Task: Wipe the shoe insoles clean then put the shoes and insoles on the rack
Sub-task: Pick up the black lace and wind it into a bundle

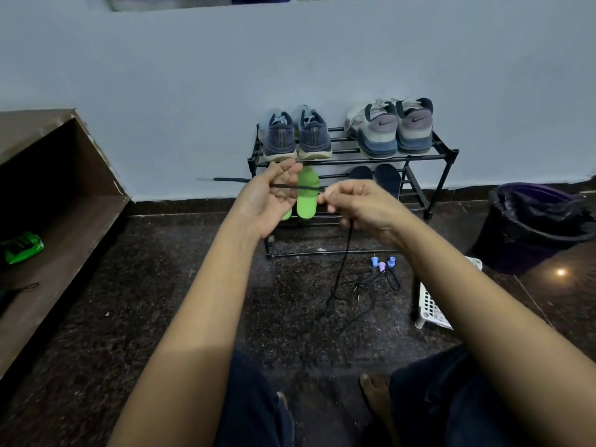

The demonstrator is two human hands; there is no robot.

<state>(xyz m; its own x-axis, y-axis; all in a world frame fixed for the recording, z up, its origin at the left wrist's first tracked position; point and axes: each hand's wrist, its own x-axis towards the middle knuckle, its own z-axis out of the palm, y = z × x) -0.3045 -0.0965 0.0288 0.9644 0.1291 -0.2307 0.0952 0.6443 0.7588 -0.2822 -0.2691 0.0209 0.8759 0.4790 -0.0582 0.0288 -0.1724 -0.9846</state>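
Both arms reach out straight ahead, raised in front of the rack (354, 161). Her or his left hand (274, 195) is turned palm-up, fingers curled over a black lace (301, 187). The right hand (358, 204), knuckles up, pinches the same lace, which is pulled taut between the two. From the right hand the lace drops and trails in loose loops over the dark floor (161, 317).

On the rack's top tier, against the far wall, sit dark blue shoes (296, 137) on the left and grey shoes (390, 130) on the right, heels facing the room. Below them, green insoles (308, 195) lean on the left, partly hidden by the hands, and dark insoles (375, 180) on the right. Small blue and purple pegs (382, 262) lie near the rack's foot, with a white basket (432, 304) and black bin (538, 224) further right.
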